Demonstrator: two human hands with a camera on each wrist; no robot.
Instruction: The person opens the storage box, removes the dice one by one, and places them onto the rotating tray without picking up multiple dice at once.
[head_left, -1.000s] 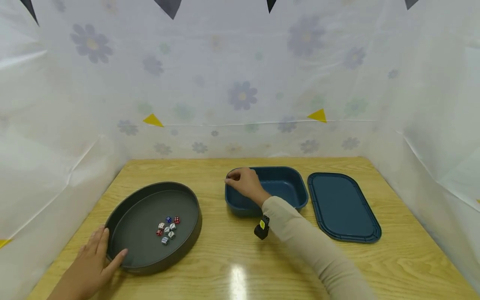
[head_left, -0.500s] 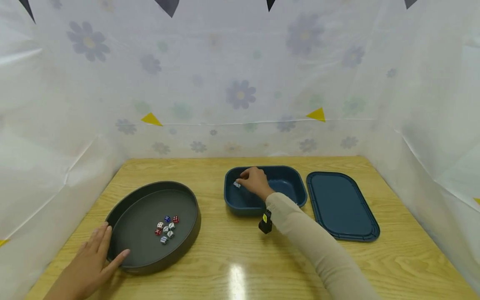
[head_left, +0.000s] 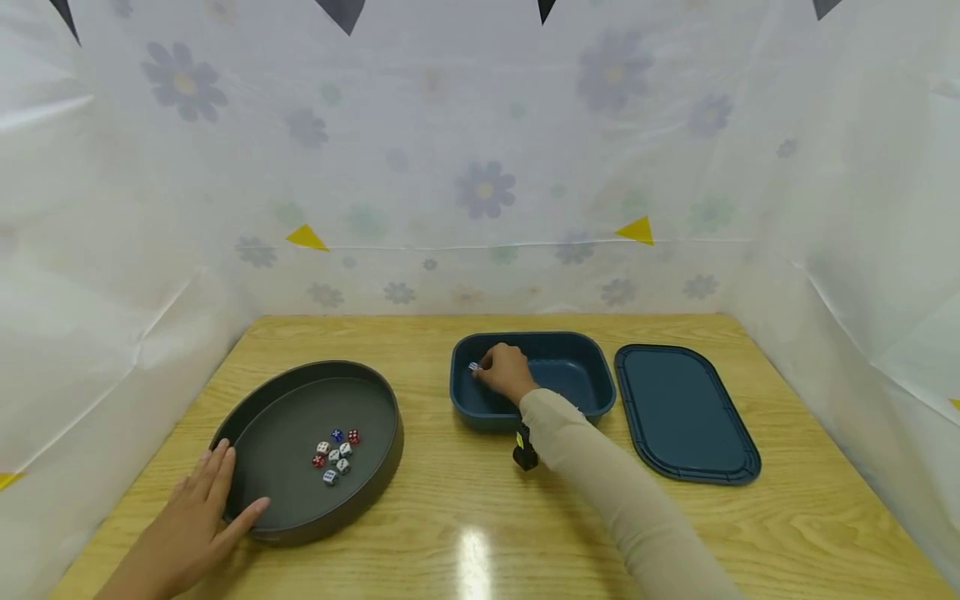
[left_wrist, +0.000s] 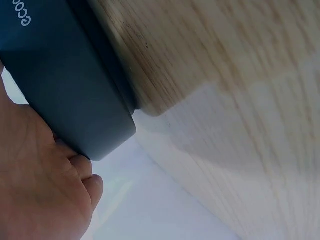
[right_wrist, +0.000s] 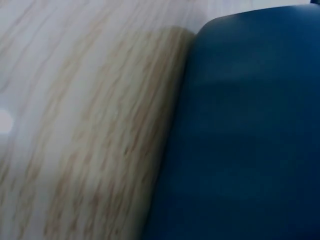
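My right hand (head_left: 501, 372) reaches into the left end of a blue rectangular bin (head_left: 570, 346) and pinches a small white die (head_left: 473, 366) at its fingertips. My left hand (head_left: 202, 510) lies flat against the near left rim of a round dark grey tray (head_left: 375, 392), thumb over the edge. Several dice (head_left: 336, 451), white, red and blue, sit clustered in that tray. The left wrist view shows the tray's outer wall (left_wrist: 65, 85) against my palm (left_wrist: 40, 185). The right wrist view shows only the blue bin's wall (right_wrist: 250, 130) and wood.
The bin's blue lid (head_left: 682, 412) lies flat to the right of the bin. A wooden table (head_left: 465, 517) holds everything, enclosed by white flowered plastic sheets at the back and both sides. A black wrist-worn camera (head_left: 523, 450) hangs under my right forearm.
My right hand has moved from the bin's left rim down into the bin, with a white die now visible at its fingertips. The left hand has shifted slightly along the tray's rim.
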